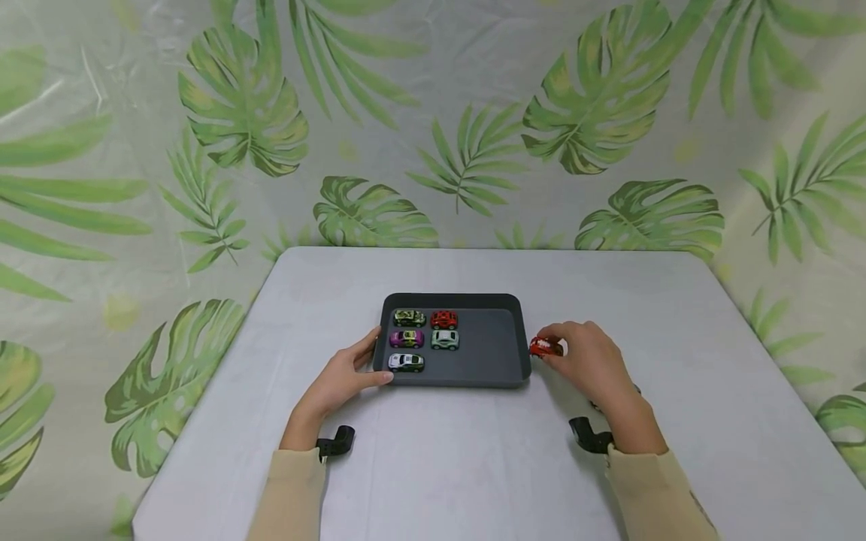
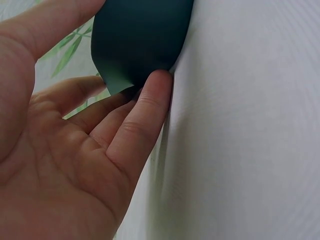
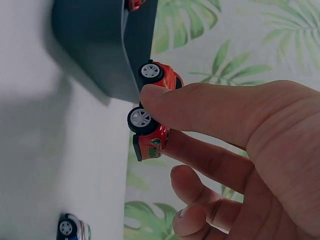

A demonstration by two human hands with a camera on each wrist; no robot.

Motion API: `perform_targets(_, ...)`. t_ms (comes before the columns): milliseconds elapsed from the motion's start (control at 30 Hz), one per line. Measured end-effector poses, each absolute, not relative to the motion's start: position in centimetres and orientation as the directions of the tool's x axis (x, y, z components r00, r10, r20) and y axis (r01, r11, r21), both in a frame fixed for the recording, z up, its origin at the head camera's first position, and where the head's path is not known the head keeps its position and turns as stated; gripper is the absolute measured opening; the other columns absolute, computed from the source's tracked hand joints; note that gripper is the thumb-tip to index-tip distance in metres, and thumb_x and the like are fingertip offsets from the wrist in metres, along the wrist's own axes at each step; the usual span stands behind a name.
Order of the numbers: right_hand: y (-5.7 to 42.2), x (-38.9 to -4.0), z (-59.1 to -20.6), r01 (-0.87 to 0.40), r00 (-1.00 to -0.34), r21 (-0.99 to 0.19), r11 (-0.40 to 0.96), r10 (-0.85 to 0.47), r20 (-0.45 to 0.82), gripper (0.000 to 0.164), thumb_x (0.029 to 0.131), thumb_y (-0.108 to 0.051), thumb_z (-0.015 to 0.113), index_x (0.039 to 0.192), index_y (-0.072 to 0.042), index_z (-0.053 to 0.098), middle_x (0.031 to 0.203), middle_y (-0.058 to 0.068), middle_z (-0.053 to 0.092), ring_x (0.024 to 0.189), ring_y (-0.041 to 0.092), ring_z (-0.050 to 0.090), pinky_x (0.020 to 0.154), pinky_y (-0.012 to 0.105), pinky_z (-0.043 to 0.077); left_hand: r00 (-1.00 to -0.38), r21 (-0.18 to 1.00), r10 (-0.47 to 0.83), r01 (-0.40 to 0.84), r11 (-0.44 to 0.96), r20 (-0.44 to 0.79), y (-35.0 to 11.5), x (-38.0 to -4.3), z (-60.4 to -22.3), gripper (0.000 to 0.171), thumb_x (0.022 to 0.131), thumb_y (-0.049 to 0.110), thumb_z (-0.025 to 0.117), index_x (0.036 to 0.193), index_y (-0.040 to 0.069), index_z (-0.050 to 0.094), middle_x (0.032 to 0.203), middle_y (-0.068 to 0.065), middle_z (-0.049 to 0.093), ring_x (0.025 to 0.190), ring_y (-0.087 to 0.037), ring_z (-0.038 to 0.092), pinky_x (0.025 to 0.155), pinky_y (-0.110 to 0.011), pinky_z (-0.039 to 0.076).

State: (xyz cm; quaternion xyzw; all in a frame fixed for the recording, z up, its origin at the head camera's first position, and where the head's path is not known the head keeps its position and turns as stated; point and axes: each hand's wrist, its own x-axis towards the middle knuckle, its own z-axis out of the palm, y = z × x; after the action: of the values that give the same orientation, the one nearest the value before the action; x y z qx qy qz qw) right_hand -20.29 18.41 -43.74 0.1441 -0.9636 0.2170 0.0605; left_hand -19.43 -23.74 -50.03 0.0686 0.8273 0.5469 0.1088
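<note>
A dark grey tray (image 1: 487,353) lies on the table. My left hand (image 1: 341,383) holds its near left corner, thumb at the front edge and fingers along the left wall (image 2: 145,40). Just off the tray's right rim, my right hand (image 1: 591,361) pinches a red toy car (image 3: 155,115) between thumb and fingers. Inside the tray stand a camouflage car (image 1: 409,318), a red car with dark marks (image 1: 443,320), a purple and yellow car (image 1: 407,339), a pale green car (image 1: 445,340) and a white and black car (image 1: 406,363).
Another toy car (image 3: 70,227) stands on the table, mostly hidden by the right wrist in the head view. A white cloth covers the table (image 1: 433,458). Behind it hangs a leaf-patterned curtain (image 1: 473,98). Black wrist mounts (image 1: 336,442) sit at both sleeves.
</note>
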Motion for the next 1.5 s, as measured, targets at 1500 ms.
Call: perform_targets(1500,7.8,-21.4,-45.6,-0.411,-0.911,-0.451,0.793,-0.372,0.176,0.028,0.081,-0.016,0.086,0.107,-0.021,0.079,0.103,-0.004,0.072,0.089,0.016,0.065,0.072,0.039,0.054,-0.971,0.903,0.211,-0.009,0.431,-0.110,-23.5,-19.3,-49.9,0.098,0.081,0.036,0.086,0.160,0.030,0.029,0.161,0.006,0.030,0.146,-0.018,0.033,0.117,-0.043,0.029)
